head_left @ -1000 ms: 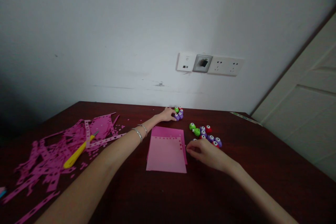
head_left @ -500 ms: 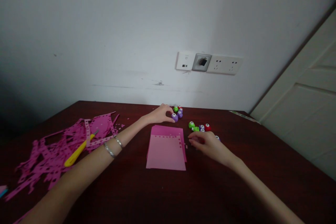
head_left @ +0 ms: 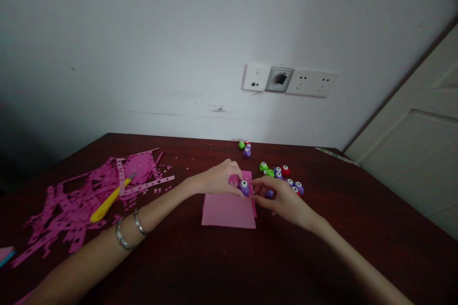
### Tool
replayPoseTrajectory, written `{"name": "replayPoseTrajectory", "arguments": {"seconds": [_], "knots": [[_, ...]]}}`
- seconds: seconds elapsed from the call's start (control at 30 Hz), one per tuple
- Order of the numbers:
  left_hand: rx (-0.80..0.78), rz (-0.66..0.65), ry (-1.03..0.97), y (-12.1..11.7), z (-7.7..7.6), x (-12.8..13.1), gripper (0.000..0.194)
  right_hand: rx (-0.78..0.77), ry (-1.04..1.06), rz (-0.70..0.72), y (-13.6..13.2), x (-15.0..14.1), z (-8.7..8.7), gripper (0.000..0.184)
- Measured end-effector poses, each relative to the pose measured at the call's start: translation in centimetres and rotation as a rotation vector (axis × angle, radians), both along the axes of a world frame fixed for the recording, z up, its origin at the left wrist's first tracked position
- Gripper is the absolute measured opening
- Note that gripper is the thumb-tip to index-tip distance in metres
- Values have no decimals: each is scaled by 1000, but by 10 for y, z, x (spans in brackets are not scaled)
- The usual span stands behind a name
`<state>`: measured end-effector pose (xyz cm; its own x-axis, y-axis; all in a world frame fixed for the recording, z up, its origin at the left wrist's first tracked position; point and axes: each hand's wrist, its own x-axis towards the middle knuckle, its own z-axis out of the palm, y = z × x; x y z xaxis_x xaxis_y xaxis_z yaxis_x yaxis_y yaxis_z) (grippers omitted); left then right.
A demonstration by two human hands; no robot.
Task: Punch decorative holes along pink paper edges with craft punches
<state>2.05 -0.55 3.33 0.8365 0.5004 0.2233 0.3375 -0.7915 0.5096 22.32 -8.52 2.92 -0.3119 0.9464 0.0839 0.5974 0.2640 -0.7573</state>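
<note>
My left hand (head_left: 217, 182) pinches a small purple paper punch (head_left: 244, 188) over the top edge of a stack of pink paper sheets (head_left: 229, 209) on the dark wooden table (head_left: 322, 248). My right hand (head_left: 282, 200) meets it from the right, fingertips curled beside the punch, with another purple punch (head_left: 269, 194) under its fingers; whether it grips that one I cannot tell. A cluster of green, purple and red punches (head_left: 281, 175) lies just behind my right hand. A smaller group of punches (head_left: 245, 147) sits further back near the wall.
A heap of cut pink paper strips (head_left: 75, 205) covers the left of the table, with a yellow-handled knife (head_left: 109, 198) on it. Wall sockets (head_left: 289, 81) are on the white wall behind. A pale door (head_left: 418, 152) stands at the right.
My left hand has drawn back from the far group of punches, carrying a purple one to the pink sheets. My right hand has shifted slightly left to meet it.
</note>
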Motion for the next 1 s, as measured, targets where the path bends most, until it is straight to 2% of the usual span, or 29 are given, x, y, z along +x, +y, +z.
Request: {"name": "replayPoseTrajectory", "arguments": {"seconds": [0.3,0.43,0.57,0.7,0.8,1.0], "knots": [[-15,-9,-4,-9,-1,7,31,71,12,46,-1,-2,-9,22],[-29,-13,24,-6,-2,6,35,-67,55,31,0,0,-9,27],[-17,53,86,11,-4,-6,34,-236,46,-52,7,13,-11,27],[32,176,250,30,-14,-21,22,-309,53,-112,15,26,-18,26],[39,240,345,36,-23,-24,22,-359,66,-117,18,30,-25,23],[-15,244,375,38,-33,-21,20,-419,92,-93,20,32,-33,22]]}}
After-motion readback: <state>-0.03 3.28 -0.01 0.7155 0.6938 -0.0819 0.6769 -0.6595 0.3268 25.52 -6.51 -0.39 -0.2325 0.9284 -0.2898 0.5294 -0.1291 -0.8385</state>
